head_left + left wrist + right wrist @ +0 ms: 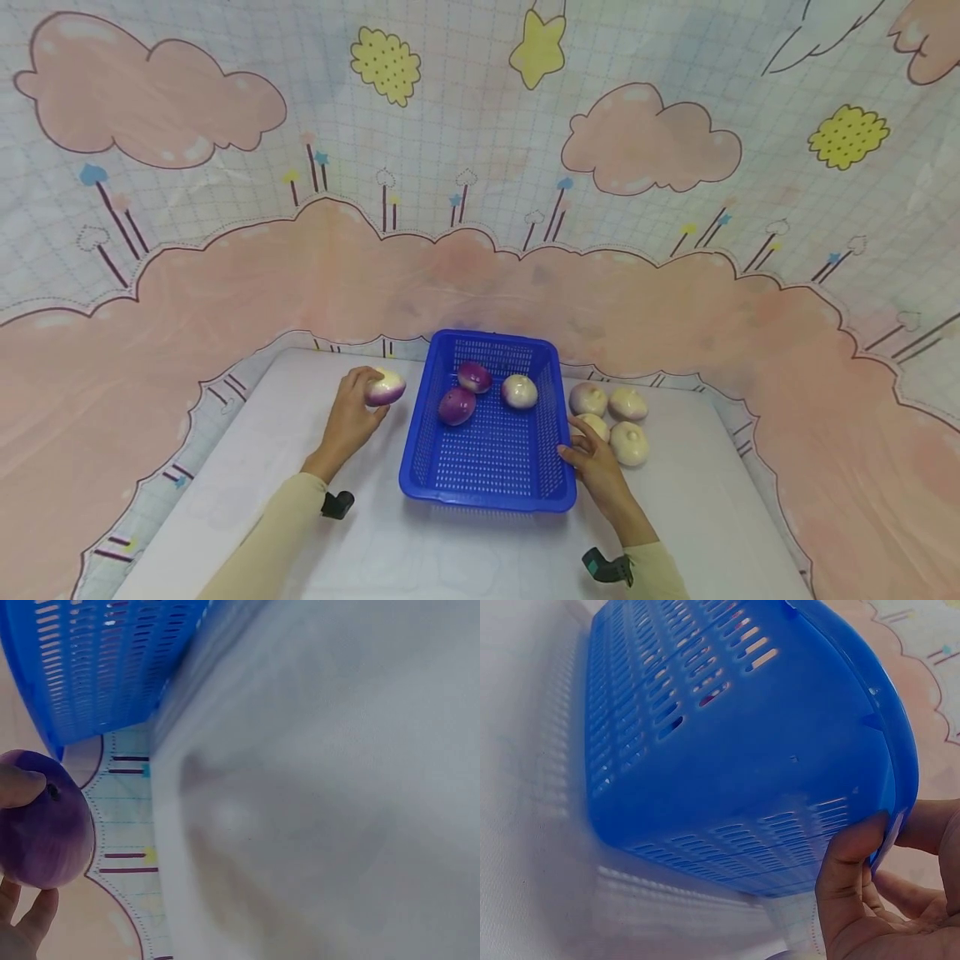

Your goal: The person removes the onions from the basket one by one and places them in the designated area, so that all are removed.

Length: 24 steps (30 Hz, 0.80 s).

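My left hand holds a purple-and-white turnip left of the blue plastic basket. In the left wrist view, thumb and fingertips pinch this turnip, its purple side and a small dark spot showing. Fingers of my right hand grip the basket's right rim; the right wrist view has them bent around the rim near a corner. Inside the basket lie two mostly purple turnips on the left and a whiter one on the right.
Several pale turnips lie on the white table just right of the basket, one partly behind my right fingers. A cloth backdrop printed with clouds and stars rises behind the table's back edge.
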Each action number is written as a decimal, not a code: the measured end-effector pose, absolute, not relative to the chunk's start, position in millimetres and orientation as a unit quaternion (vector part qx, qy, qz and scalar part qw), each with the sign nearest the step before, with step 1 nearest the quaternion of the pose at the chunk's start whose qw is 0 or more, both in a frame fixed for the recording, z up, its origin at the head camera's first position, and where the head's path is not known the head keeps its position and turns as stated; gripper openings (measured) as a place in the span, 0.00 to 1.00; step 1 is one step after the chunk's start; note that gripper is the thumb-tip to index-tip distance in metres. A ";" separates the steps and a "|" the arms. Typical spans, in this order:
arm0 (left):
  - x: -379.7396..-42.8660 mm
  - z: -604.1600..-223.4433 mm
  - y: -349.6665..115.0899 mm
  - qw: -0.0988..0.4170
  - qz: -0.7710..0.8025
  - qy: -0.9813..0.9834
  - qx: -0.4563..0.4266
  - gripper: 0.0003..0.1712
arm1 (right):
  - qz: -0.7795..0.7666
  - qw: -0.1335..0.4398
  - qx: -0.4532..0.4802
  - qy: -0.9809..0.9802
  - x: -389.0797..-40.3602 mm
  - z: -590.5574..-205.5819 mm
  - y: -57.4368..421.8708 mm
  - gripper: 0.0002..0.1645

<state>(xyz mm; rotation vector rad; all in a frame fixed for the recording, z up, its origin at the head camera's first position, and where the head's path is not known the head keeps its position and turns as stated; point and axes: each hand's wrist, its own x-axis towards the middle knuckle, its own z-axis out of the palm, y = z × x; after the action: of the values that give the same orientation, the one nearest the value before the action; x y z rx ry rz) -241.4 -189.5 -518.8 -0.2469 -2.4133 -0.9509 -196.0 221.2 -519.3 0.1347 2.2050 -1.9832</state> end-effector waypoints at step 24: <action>-266.9 -556.2 -190.2 0.142 -0.394 -0.908 -0.005 0.27 | -0.661 0.087 0.041 0.744 -194.5 -519.4 220.7 0.37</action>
<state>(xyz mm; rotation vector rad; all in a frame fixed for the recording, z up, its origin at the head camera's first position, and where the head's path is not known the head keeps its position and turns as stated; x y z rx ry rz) -266.9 -190.2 -556.2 -0.0155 -2.6207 -1.1363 -194.5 220.7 -519.4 0.1232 2.2178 -1.9682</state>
